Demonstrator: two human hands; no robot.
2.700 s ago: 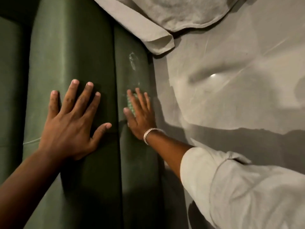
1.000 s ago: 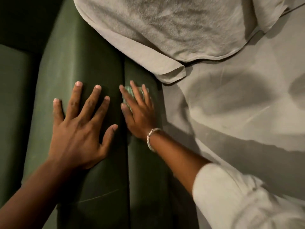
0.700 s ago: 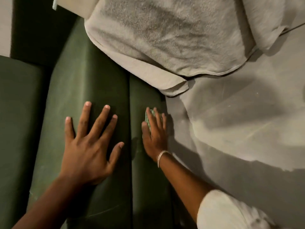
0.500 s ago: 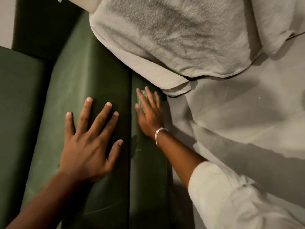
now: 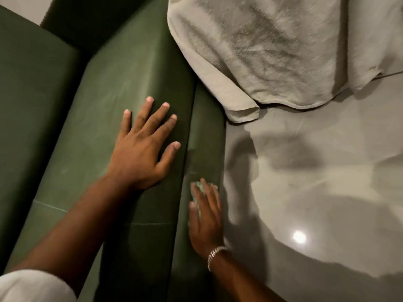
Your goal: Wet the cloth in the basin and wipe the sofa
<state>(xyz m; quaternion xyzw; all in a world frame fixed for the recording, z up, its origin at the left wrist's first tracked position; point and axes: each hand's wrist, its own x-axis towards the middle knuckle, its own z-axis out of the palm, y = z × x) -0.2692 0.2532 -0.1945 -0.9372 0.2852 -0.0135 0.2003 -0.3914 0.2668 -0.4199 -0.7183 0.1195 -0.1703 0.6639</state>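
grey towel (image 5: 272, 51), glossy floor (image 5: 316, 192)

Left hand (image 5: 141, 153) on sofa (image 5: 104, 94) top. Right hand (image 5: 205, 219) right of it, on cloth (image 5: 199, 188) against sofa side. Towel (image 5: 272, 51) behind, floor (image 5: 327, 171) right.

Dim; floor (image 5: 327, 192) glare, hard shadows (slight blur).

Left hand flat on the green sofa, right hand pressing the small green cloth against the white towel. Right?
No. In the head view the right hand presses the cloth against the side of the sofa, apart from the white towel. The left hand does lie flat on the sofa.
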